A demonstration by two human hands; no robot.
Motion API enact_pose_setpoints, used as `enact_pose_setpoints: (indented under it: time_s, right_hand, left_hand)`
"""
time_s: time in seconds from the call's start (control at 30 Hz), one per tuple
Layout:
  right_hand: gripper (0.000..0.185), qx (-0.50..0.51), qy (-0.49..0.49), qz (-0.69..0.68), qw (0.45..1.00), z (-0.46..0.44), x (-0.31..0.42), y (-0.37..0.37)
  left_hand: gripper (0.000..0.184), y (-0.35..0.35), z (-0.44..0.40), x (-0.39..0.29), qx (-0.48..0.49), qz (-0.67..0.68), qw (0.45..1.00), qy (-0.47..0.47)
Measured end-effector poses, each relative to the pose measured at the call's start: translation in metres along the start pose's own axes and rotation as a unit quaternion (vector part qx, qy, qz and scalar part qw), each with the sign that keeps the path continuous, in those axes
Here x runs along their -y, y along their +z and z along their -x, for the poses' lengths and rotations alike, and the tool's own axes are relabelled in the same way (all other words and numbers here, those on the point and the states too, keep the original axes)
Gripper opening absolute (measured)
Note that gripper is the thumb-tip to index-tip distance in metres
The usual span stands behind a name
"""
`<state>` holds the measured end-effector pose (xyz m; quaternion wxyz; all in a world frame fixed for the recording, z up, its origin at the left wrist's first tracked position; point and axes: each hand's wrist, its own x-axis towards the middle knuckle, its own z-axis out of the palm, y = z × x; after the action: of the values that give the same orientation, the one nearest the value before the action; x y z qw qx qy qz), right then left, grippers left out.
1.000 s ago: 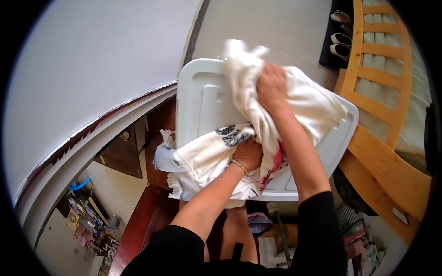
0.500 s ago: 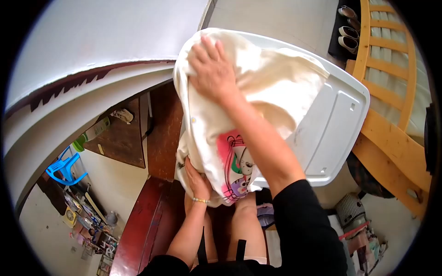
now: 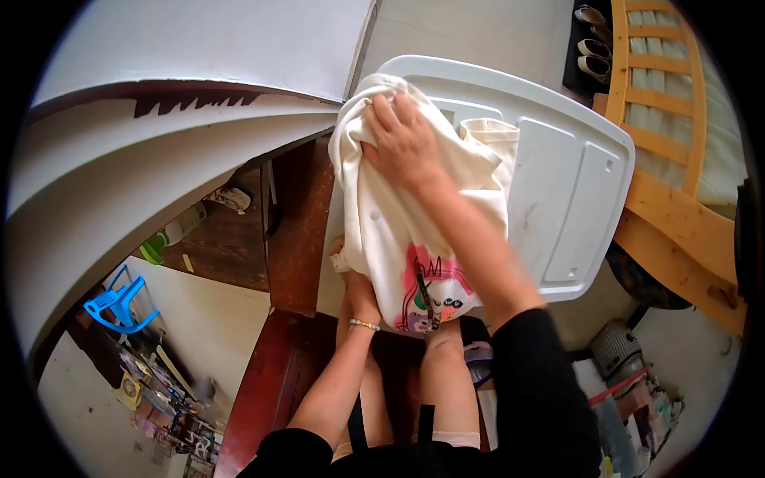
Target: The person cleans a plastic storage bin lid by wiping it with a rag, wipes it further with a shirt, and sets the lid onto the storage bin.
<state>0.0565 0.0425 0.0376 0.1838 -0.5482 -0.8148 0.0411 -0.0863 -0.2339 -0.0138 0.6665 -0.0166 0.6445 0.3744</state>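
Note:
A cream-coloured top (image 3: 446,187) with a pink cartoon print lies bunched over the left part of a light grey plastic bin lid (image 3: 550,199). My right hand (image 3: 402,143) is on its upper part, the fingers bent into the folds. At the lower left edge, my left hand (image 3: 360,291), with a beaded bracelet at the wrist, holds the fabric; the cloth partly hides its fingers. What looks like a sleeve end sticks out at the upper right of the top. The printed part hangs over the near edge of the lid, above my knees.
A wooden bed frame (image 3: 661,147) stands to the right, with shoes (image 3: 594,60) on a dark mat behind it. On the left are a white ledge (image 3: 199,151), a brown shelf holding a green-capped bottle (image 3: 179,227), and a blue plastic stool (image 3: 119,303). A dark red bench (image 3: 271,358) is below.
The top is gathered narrower, its right side drawn in, so more of the lid shows. My right hand's fingers have gone from lying flat to bent in the cloth. The whole view has shifted slightly.

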Motion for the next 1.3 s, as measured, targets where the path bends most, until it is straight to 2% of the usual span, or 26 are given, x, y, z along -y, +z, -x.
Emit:
enact_pose_setpoints:
  time_s: [0.03,0.17,0.27,0.3,0.5,0.6,0.7,0.8,0.9,1.0,1.1,1.2,1.23,1.27,1.3]
  right_hand:
    - [0.03,-0.052,-0.078,0.003,0.996,-0.007,-0.009,0.001]
    - [0.034,0.08,-0.185,0.02,0.979,-0.023,-0.019,-0.006]
    - [0.031,0.061,-0.197,0.01,0.978,-0.025,-0.023,0.001]
    - [0.029,0.014,-0.211,0.002,0.977,-0.023,-0.026,-0.001]
    - [0.034,0.023,-0.155,0.027,0.987,-0.01,-0.031,-0.007]
    - [0.033,0.032,-0.139,0.037,0.989,-0.019,-0.023,-0.005]
    - [0.031,0.035,-0.145,0.037,0.988,-0.023,-0.021,-0.002]
    - [0.028,0.02,-0.159,0.033,0.987,-0.01,-0.025,-0.001]
    - [0.027,-0.049,-0.151,0.024,0.987,0.003,-0.026,0.003]
    - [0.028,-0.018,-0.117,0.041,0.992,0.001,-0.024,0.004]
    - [0.029,-0.013,-0.145,0.06,0.988,-0.013,-0.037,0.001]
    - [0.027,0.055,-0.147,0.065,0.985,-0.02,-0.037,-0.001]
    - [0.027,0.078,-0.139,0.078,0.984,-0.021,-0.032,-0.001]
    - [0.027,0.1,-0.13,0.092,0.982,-0.02,-0.026,-0.002]
    - [0.026,0.148,-0.163,0.151,0.964,-0.014,-0.015,-0.008]
  left_hand:
    - [0.039,-0.001,-0.006,0.001,0.007,0.036,0.999,0.014]
    - [0.043,-0.005,-0.014,0.006,0.007,-0.007,0.998,0.055]
    - [0.044,0.0,-0.01,0.0,-0.01,0.014,0.999,0.043]
    - [0.044,0.001,-0.009,-0.002,-0.015,0.023,0.999,0.039]
    - [0.045,0.008,-0.004,-0.002,-0.017,0.046,0.999,0.008]
    - [0.046,0.007,0.002,-0.006,0.0,-0.011,1.0,0.029]
    - [0.038,0.018,0.01,-0.012,-0.043,0.054,0.997,0.041]
    - [0.032,0.022,0.013,-0.028,0.035,-0.092,0.994,0.042]
    - [0.041,0.022,0.014,-0.037,0.059,-0.199,0.975,0.073]
    - [0.033,0.014,0.005,-0.038,0.088,-0.405,0.889,0.196]
    - [0.032,0.018,0.009,-0.058,0.014,-0.564,0.791,0.235]
    - [0.033,0.011,-0.007,-0.059,0.042,-0.5,0.813,0.296]
    - [0.033,0.029,0.006,-0.075,0.031,-0.403,0.886,0.229]
    - [0.03,0.019,0.006,-0.077,0.093,-0.456,0.843,0.268]
    - [0.03,0.008,-0.007,-0.073,0.136,-0.452,0.828,0.303]
